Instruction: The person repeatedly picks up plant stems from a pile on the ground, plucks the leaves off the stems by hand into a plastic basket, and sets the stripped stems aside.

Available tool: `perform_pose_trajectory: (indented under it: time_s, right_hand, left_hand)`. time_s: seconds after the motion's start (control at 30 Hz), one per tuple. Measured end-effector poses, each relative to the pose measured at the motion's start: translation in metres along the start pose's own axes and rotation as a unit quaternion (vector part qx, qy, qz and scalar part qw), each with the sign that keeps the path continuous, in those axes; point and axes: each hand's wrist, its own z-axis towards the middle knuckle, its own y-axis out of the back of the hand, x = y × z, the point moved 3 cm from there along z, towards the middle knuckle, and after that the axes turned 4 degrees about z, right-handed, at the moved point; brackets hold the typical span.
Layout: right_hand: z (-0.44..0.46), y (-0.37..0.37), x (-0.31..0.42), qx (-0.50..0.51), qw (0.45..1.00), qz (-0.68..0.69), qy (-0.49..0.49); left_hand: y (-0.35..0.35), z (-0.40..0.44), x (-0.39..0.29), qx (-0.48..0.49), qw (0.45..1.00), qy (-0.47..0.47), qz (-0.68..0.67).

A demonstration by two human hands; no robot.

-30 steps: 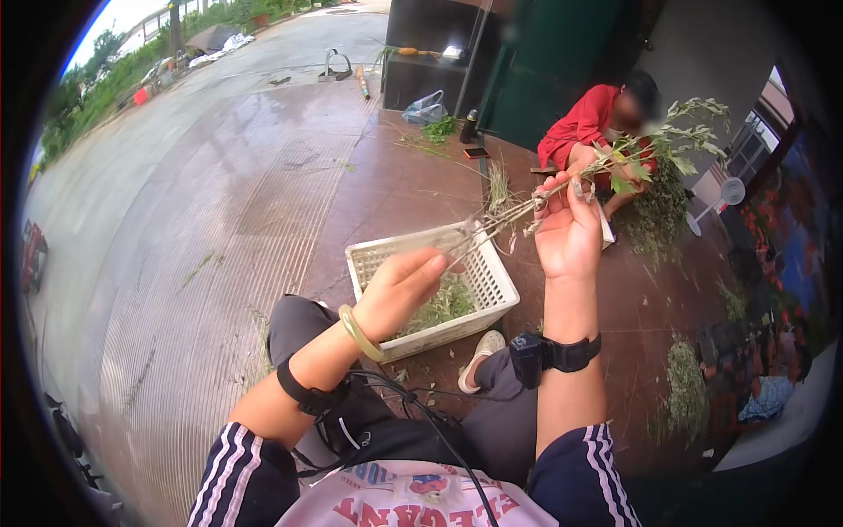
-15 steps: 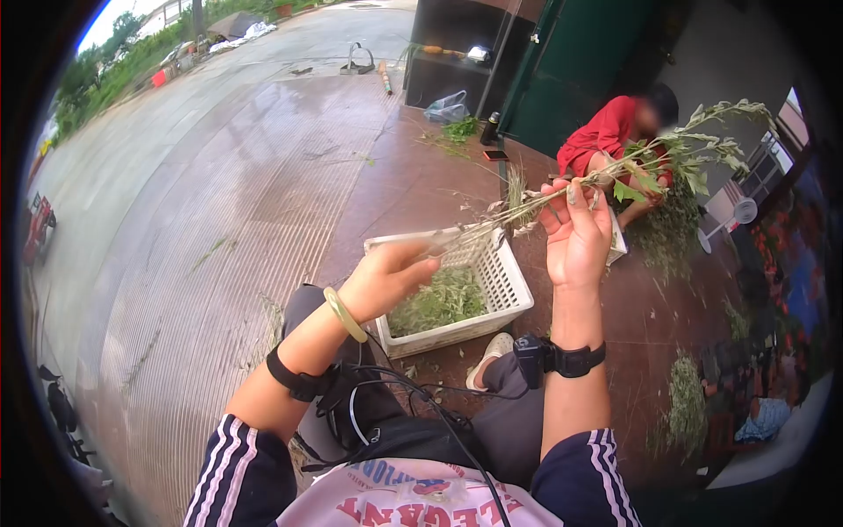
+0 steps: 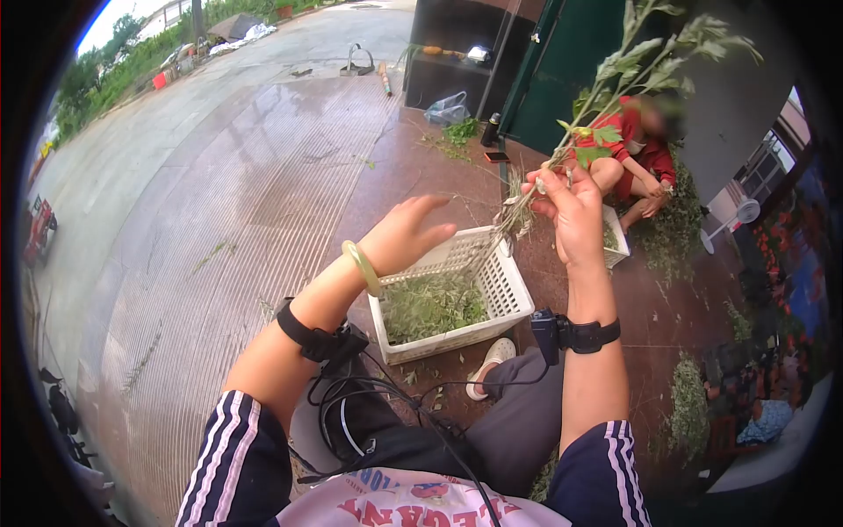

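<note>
My right hand [image 3: 569,215] pinches a bundle of leafy herb stems [image 3: 606,105]. Their grey-green leaves rise toward the upper right, and the drier lower ends hang below the fingers. To the left, my left hand [image 3: 406,235] has its thumb and fingers apart, with nothing visible in it. Below both hands stands a white plastic basket [image 3: 420,352] with slotted walls. Loose cut leaves [image 3: 430,307] cover its bottom. The stem ends hang in front of the basket's far right corner, seen from above; whether they touch it I cannot tell.
A person in red [image 3: 606,132] crouches at the right behind a smaller white basket [image 3: 617,250], beside heaped plants [image 3: 672,237]. More stems [image 3: 688,404] lie on the floor at right. A plastic bag [image 3: 448,107], black bottle [image 3: 490,129] and phone [image 3: 496,157] sit near the doorway.
My left hand has come off the stems and opened. In my right hand the bundle has swung more upright, its leafy tops now higher and further left.
</note>
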Motion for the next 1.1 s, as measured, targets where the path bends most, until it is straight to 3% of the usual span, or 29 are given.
perform_pose_trajectory:
  time_s: [0.03,0.13,0.23,0.43,0.47,0.57,0.6,0.7,0.87,1.1]
  right_hand:
    - [0.002,-0.005,-0.009,0.026,0.999,-0.004,-0.038]
    - [0.004,-0.020,-0.051,0.104,0.985,-0.030,-0.134]
    - [-0.001,-0.031,-0.093,0.156,0.968,-0.068,-0.186]
    - [-0.020,-0.038,-0.167,0.188,0.943,-0.069,-0.266]
    - [-0.028,-0.037,-0.183,0.160,0.956,-0.092,-0.228]
    - [-0.043,-0.038,-0.186,0.218,0.923,-0.267,-0.170]
    - [-0.046,-0.039,-0.188,0.211,0.930,-0.270,-0.135]
    - [-0.049,-0.034,-0.195,0.216,0.890,-0.352,-0.193]
    - [-0.046,-0.019,-0.219,0.125,0.937,-0.317,-0.080]
    - [-0.021,-0.010,-0.226,0.096,0.923,-0.371,-0.035]
  left_hand:
    - [-0.001,0.007,0.002,-0.052,0.995,-0.019,-0.087]
    - [-0.003,0.029,0.007,-0.086,0.969,-0.045,-0.226]
    - [-0.017,0.041,0.038,-0.065,0.934,0.006,-0.350]
    - [-0.035,0.031,0.102,-0.064,0.914,0.142,-0.376]
    - [-0.038,0.029,0.109,-0.088,0.891,0.168,-0.413]
    - [-0.042,0.027,0.134,-0.085,0.870,0.230,-0.429]
    - [-0.045,0.028,0.141,-0.094,0.867,0.244,-0.424]
    - [-0.054,0.030,0.162,-0.101,0.848,0.263,-0.448]
    - [-0.072,0.034,0.188,-0.110,0.826,0.308,-0.459]
    - [-0.071,0.049,0.200,-0.129,0.801,0.341,-0.475]
